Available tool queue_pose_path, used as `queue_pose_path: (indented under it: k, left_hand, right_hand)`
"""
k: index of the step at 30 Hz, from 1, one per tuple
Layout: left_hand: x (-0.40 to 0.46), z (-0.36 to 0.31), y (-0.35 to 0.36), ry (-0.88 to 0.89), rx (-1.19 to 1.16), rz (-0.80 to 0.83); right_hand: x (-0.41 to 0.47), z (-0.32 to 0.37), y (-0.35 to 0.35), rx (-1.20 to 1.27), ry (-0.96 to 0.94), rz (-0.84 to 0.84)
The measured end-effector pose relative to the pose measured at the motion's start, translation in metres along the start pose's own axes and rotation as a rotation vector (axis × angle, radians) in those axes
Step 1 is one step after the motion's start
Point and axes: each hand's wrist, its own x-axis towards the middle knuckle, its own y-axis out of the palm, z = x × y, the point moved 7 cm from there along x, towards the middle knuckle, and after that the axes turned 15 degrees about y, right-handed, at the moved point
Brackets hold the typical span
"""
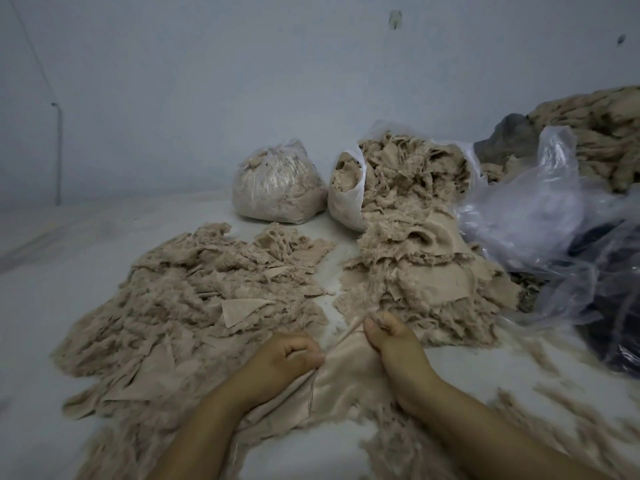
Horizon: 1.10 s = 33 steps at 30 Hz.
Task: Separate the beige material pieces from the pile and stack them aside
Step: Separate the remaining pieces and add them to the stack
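Two loose heaps of beige scraps lie on the pale floor: the left heap [194, 299] spreads wide, the right heap [422, 275] spills from an open white sack [349, 202]. Behind them sits one tied clear bag [277, 188] of scraps. Between the heaps, near the camera, one flat beige piece [346, 379] lies under both hands. The left hand [287, 358] is curled, pinching its edge; the right hand [391, 344] pinches it too. Crumpled clear plastic [540, 216] lies far right, with another beige mound [602, 133] behind. No writing is legible.
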Motion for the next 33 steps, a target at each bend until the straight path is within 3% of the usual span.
queue_pose_path:
  k: [4,6,10,13,18,22,25,27,33]
  left_hand:
    - [-0.002,0.005,-0.023,-0.039,0.003,-0.231]
    - [-0.006,0.007,-0.039,-0.055,0.040,-0.336]
    - [0.000,-0.010,-0.025,-0.002,0.100,-0.257]
    - [0.005,-0.018,-0.008,0.001,-0.164,-0.313]
    - [0.002,-0.004,0.020,-0.227,-0.691,-0.295]
    - [0.003,0.005,0.016,-0.243,-0.844,-0.410]
    - [0.004,0.007,0.010,-0.237,-0.876,-0.426]
    - [0.003,0.006,0.006,-0.222,-0.778,-0.438]
    - [-0.004,0.025,-0.034,-0.218,-0.700,-0.815]
  right_hand:
    - [0.004,0.014,-0.014,0.097,-0.065,-0.221]
    - [0.005,0.021,-0.025,0.065,-0.095,-0.250]
    - [0.003,0.018,-0.009,-0.057,-0.059,-0.085]
    - [-0.005,0.014,0.012,-0.105,-0.072,0.004]
    - [-0.012,0.009,0.030,-0.258,-0.100,0.051]
    - [-0.013,0.010,0.034,-0.312,-0.059,0.167]
    - [-0.017,0.014,0.040,-0.298,-0.059,0.315]
    - [-0.020,0.015,0.043,-0.313,-0.039,0.353]
    - [-0.021,0.021,0.036,-0.322,-0.026,0.360]
